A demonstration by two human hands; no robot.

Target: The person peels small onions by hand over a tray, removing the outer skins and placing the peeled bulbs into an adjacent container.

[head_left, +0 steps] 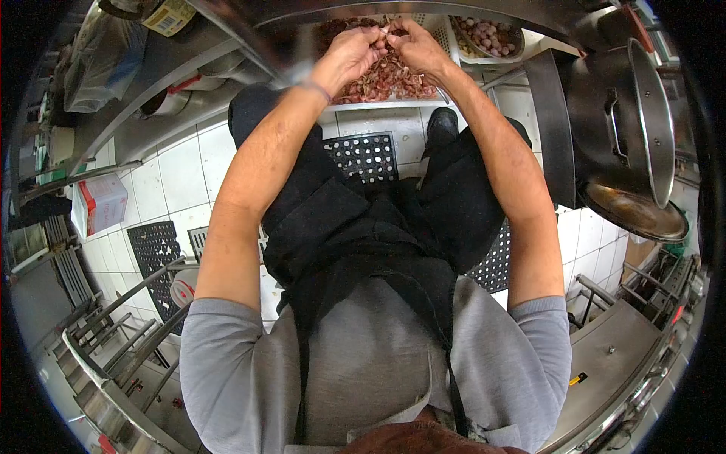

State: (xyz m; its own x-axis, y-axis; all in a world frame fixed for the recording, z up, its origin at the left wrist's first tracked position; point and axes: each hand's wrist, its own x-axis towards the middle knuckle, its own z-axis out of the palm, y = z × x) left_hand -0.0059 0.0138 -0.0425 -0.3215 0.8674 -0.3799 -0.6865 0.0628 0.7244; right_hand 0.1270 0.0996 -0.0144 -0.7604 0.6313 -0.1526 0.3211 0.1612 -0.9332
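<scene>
My left hand [352,56] and my right hand [417,50] meet at the top of the view, fingertips pinched together. Between them is a small pale piece that looks like a peeled shallot [384,32], mostly covered by the fingers. Which hand bears it more firmly is hard to see. Directly below both hands lies a heap of reddish-brown shallot skins [389,79] in a white tray [378,106]. To the right of my right hand, a bowl of small pinkish-purple shallots [491,36] sits beside a white perforated basket wall [452,41].
A large metal pot [616,113] stands at the right, above a browned pan [639,214]. Metal shelving [166,91] curves along the left. A red-and-white box [102,204] and a black perforated mat [363,157] are on the white tiled floor [181,168].
</scene>
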